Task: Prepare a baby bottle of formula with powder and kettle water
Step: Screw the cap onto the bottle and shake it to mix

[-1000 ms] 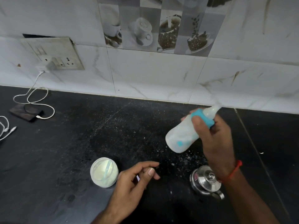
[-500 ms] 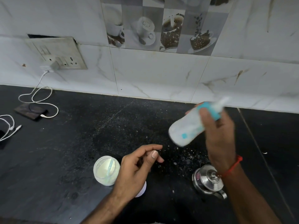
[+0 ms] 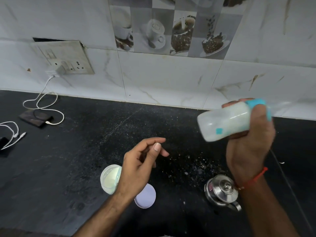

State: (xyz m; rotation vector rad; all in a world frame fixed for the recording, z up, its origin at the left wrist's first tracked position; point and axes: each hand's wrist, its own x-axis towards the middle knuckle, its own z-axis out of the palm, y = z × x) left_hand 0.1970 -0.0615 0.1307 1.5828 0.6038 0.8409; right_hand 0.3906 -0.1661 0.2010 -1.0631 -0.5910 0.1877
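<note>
The right hand [image 3: 248, 147], closed round the baby bottle [image 3: 224, 122], has swung it flatter, blurred: mixing looks underway. The left hand [image 3: 136, 168] hovers open, empty.

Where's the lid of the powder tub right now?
The white lid lies flat on the black counter, low in the middle, just right of the open powder tub, partly under the left hand.
</note>
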